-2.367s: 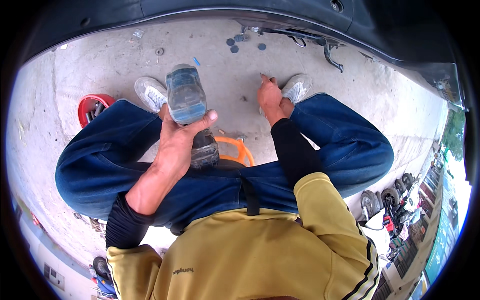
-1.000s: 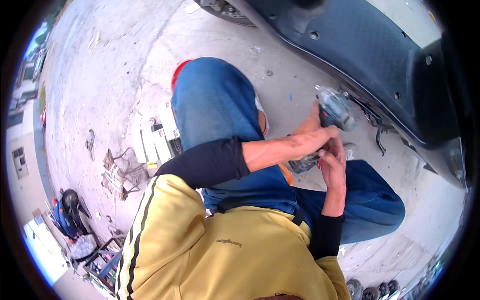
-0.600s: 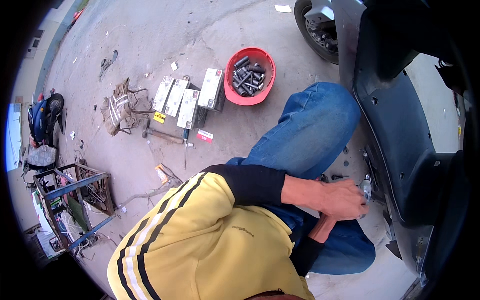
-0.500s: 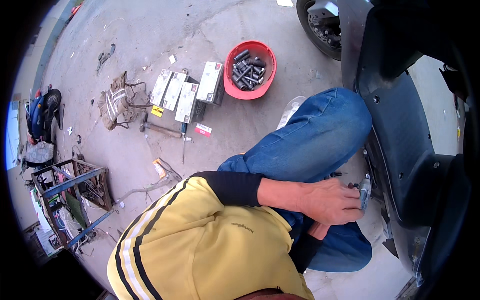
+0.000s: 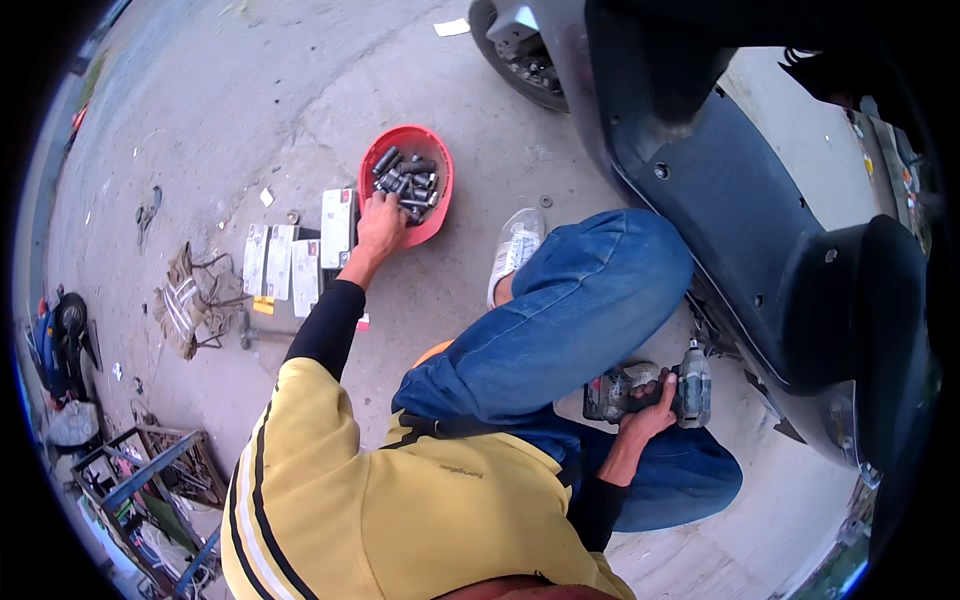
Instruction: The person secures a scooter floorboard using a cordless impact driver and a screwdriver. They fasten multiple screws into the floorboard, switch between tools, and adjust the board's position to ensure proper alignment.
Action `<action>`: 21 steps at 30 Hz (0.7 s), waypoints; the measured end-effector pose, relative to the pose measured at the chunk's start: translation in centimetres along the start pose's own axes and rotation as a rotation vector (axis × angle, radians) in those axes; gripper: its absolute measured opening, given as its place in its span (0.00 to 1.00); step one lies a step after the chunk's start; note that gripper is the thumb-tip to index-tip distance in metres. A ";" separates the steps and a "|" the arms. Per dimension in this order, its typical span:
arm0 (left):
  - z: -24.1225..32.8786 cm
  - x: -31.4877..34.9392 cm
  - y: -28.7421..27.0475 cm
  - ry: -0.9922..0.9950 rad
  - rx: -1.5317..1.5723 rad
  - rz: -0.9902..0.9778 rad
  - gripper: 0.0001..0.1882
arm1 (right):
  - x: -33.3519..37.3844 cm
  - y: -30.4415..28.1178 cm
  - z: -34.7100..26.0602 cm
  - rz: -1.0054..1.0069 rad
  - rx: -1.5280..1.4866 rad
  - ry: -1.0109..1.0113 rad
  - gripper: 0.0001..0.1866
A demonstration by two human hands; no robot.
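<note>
- Right hand grips the power driver: keep it steady.
- Left hand is in the red bowl: move gently; fingertips hidden, grip can't be told.

Markings | small dark lettering is running across the front of the yellow jacket | fine print is showing on the white-topped boxes, too small to be read | a yellow label is sitting at their lower ends, its text blurring | a red card is peeking out beside the black sleeve

smooth plastic container, dark metal sockets
</note>
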State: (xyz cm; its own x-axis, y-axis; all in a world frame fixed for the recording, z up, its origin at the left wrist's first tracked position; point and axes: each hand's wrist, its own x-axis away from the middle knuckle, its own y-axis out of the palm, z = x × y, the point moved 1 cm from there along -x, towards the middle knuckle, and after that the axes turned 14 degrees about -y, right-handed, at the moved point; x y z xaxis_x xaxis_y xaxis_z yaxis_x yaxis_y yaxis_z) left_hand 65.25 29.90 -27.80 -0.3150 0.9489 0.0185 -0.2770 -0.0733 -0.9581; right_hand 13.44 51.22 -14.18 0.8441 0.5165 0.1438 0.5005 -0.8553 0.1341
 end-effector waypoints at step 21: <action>-1.6 -4.9 3.3 0.146 -0.170 -0.254 0.13 | -0.3 0.2 0.9 -0.057 -0.094 0.132 0.21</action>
State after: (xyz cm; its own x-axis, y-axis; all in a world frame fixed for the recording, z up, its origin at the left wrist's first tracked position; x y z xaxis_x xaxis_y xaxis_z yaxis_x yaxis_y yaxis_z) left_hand 67.32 25.49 -31.52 -0.1187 0.9650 0.2337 -0.1710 0.2120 -0.9622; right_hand 13.43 50.88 -15.10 0.7791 0.5702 0.2604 0.5214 -0.8201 0.2359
